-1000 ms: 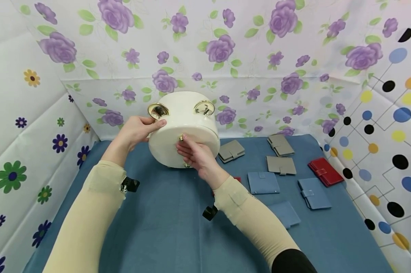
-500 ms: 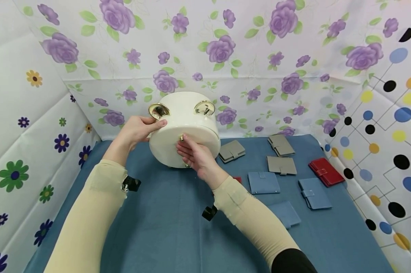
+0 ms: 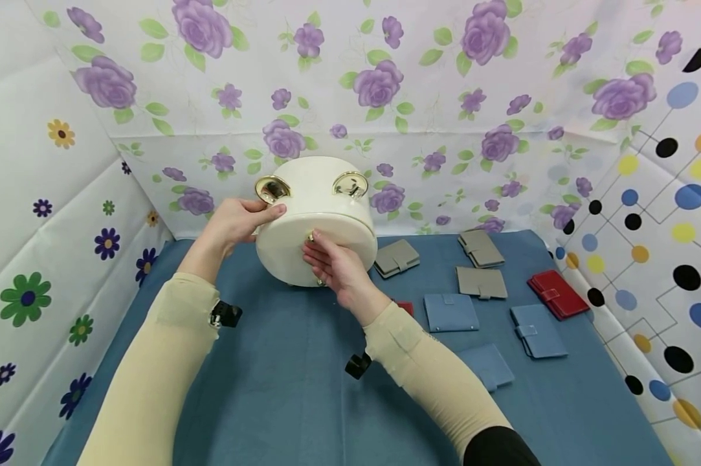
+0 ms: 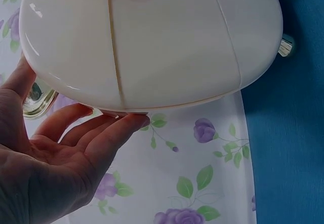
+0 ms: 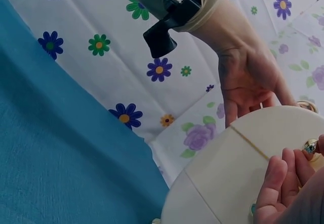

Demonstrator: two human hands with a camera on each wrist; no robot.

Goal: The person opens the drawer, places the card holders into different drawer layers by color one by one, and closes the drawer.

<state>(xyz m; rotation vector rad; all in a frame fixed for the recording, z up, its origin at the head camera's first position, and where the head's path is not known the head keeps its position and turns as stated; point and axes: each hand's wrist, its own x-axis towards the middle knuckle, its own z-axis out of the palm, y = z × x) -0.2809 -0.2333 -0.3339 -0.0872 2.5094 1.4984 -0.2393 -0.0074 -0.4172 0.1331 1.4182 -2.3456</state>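
Well, from the head view, a white case (image 3: pixel 318 202) sits near the middle, a bit toward 10 o'clock, by the back of the blue cloth (image 3: pixel 280 388). The left hand (image 3: pixel 232 226) holds its 9 o'clock side, thumb on one face and fingers behind. The right hand (image 3: pixel 343 270) comes from 5 o'clock, and its thumb and finger pinch the gold knob (image 3: pixel 311 237). My guess is the step now is working the knob while the case is kept still. The next move seems to need a firm left hand and a gentle tug or turn; I cannot tell which. Counting, I see one case with two gold rings (image 3: pixel 351 184), near 10 and 1 o'clock. From the case, three grey wallets (image 3: pixel 481 283) lie around 3 o'clock, three blue wallets (image 3: pixel 451 312) around 4, one red wallet (image 3: pixel 556 294) between 3 and 4, and one red bit (image 3: pixel 406 307), mostly hidden, at 4. In the left wrist view, left fingers touch the case from 8 o'clock, and one gold end (image 4: pixel 286 45) pokes out at 2. In the right wrist view, the pinch shows at 4 o'clock, and the left hand reaches in between 2 and 3.
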